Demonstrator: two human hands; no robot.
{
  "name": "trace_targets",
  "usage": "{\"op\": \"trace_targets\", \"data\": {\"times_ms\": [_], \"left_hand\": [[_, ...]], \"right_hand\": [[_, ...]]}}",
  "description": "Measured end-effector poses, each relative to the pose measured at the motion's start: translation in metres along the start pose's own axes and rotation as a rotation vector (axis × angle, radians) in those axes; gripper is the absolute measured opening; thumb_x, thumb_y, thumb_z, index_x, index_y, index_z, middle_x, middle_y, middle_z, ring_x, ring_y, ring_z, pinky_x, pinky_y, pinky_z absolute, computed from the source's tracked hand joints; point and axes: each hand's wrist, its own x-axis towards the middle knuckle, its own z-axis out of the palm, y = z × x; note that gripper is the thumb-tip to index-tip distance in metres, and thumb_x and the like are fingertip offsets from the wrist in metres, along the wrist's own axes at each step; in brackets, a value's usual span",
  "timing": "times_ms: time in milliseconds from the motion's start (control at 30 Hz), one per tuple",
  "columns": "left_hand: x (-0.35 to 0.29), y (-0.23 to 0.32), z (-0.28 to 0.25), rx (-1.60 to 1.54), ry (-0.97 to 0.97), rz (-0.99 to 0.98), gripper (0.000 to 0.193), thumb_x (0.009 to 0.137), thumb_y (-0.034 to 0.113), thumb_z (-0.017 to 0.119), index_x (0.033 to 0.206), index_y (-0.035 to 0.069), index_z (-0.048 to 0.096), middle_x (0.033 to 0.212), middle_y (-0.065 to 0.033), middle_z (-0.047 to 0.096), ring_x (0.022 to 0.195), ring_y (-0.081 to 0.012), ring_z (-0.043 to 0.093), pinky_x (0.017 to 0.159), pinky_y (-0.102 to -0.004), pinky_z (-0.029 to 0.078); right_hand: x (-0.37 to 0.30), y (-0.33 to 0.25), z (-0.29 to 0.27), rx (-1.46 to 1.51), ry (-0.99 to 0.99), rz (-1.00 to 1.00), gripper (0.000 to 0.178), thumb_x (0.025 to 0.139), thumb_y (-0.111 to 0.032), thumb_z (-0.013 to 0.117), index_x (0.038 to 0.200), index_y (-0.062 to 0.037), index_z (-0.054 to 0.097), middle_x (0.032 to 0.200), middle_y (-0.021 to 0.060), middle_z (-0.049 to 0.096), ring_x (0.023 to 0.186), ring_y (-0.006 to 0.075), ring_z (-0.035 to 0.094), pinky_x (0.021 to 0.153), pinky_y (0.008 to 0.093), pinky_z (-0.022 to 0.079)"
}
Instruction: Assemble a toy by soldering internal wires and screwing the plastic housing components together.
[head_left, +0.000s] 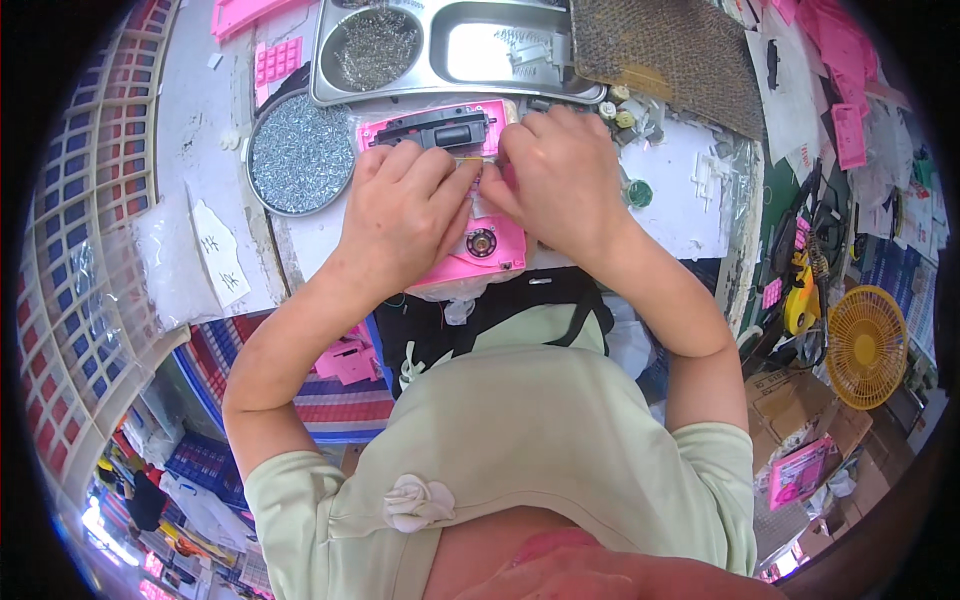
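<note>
A pink plastic casing [508,240] lies on the table in front of me, with a black plastic part [440,133] along its far end. On its near end sits a round dark disc [481,242] with a silvery rim. My left hand [408,205] reaches over the casing's left side, fingers curled and pressed together at its middle. From the right, my right hand [562,178] bends its fingers down to the same spot, thumb and fingertips close to my left ones. Whatever small part lies between the fingertips is hidden by them.
A round tray of small metal pins [300,152] stands left of the casing. Behind it is a steel compartment tray [440,93] holding springs. A brown textured board [670,55], white plastic pieces [710,180] and a green round item [637,193] lie to the right.
</note>
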Motion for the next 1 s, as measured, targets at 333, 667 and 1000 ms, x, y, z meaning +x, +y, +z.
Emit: {"op": "trace_targets", "data": {"times_ms": [333, 667, 1000], "left_hand": [[0.000, 0.002, 0.005, 0.064, 0.000, 0.036, 0.032, 0.077, 0.016, 0.073, 0.109, 0.011, 0.072, 0.089, 0.0004, 0.055, 0.087, -0.0190, 0.054, 0.086, -0.0386, 0.036], [-0.004, 0.002, 0.006, 0.058, -0.013, 0.033, 0.033, 0.076, 0.017, 0.072, 0.109, 0.010, 0.072, 0.090, -0.0001, 0.056, 0.090, -0.0192, 0.055, 0.089, -0.0391, 0.036], [-0.001, -0.001, 0.006, 0.043, 0.087, 0.065, 0.024, 0.080, 0.015, 0.064, 0.101, 0.005, 0.071, 0.084, -0.0013, 0.054, 0.086, -0.0189, 0.054, 0.084, -0.0372, 0.039]], "right_hand": [[-0.002, 0.017, 0.002, 0.533, -0.154, 0.323, 0.016, 0.074, -0.015, 0.072, 0.073, -0.0005, 0.067, 0.061, 0.0061, 0.062, 0.057, 0.0188, 0.059, 0.056, 0.0313, 0.047], [0.012, 0.023, -0.007, 0.501, -0.377, 0.370, 0.022, 0.077, -0.021, 0.071, 0.076, 0.0008, 0.068, 0.063, 0.0068, 0.065, 0.057, 0.0158, 0.061, 0.059, 0.0299, 0.049], [0.015, 0.020, -0.006, 0.298, -0.369, 0.209, 0.031, 0.080, -0.029, 0.077, 0.082, 0.0013, 0.069, 0.066, 0.0078, 0.064, 0.055, 0.0149, 0.058, 0.057, 0.0311, 0.050]]}}
